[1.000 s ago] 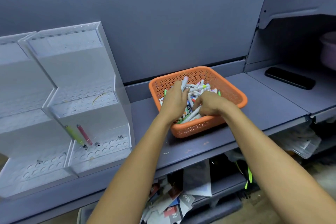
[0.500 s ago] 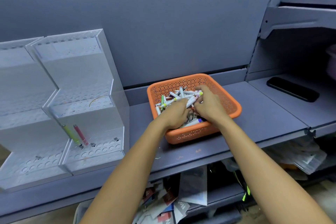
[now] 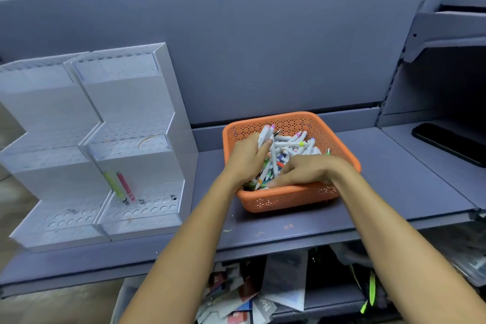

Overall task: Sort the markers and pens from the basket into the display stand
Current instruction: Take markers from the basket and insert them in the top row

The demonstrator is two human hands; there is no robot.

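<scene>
Now my left hand (image 3: 247,159) grips several markers (image 3: 266,136) in the basket (image 3: 289,196); my right hand (image 3: 311,169) rests flat-fingered on the pile (image 3: 292,146)

Basket (image 3: 289,200): orange plastic, perforated, matt.
Markers (image 3: 289,143): smooth white plastic barrels, a few in the grip of my left hand (image 3: 247,158).
Display stand (image 3: 136,160): clear plastic, slightly glossy.
Shelf (image 3: 394,166): matt grey-blue painted surface.
Phone (image 3: 452,143): glossy black.
</scene>
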